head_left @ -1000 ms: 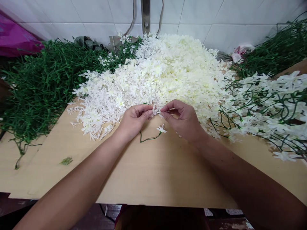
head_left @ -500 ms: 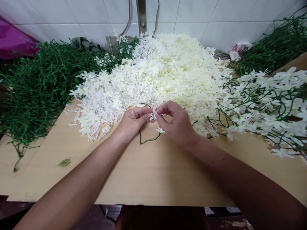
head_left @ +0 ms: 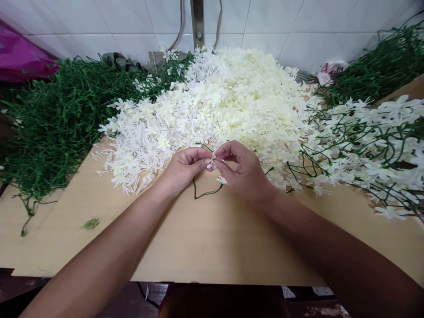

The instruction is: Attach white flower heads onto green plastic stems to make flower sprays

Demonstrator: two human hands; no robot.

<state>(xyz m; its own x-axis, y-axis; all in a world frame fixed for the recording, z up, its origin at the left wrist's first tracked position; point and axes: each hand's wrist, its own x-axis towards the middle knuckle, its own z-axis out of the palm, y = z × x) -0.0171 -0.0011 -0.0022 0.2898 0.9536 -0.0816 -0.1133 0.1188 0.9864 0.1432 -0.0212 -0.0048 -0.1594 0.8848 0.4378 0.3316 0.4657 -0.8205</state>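
Between fingertips, white flower (head_left: 212, 163), partly hidden.

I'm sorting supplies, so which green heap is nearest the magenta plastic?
The left green heap, bordering the magenta plastic; the right heap lies beyond the white flowers.

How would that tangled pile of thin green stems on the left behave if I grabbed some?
The tangled pile of thin green stems would probably lift in clumps, since they interlock. It looks light for its bulk, being thin strands, and perhaps springy: many stick out, curved.

A metal post (head_left: 198, 24) fronts a tiled wall (head_left: 268, 17).
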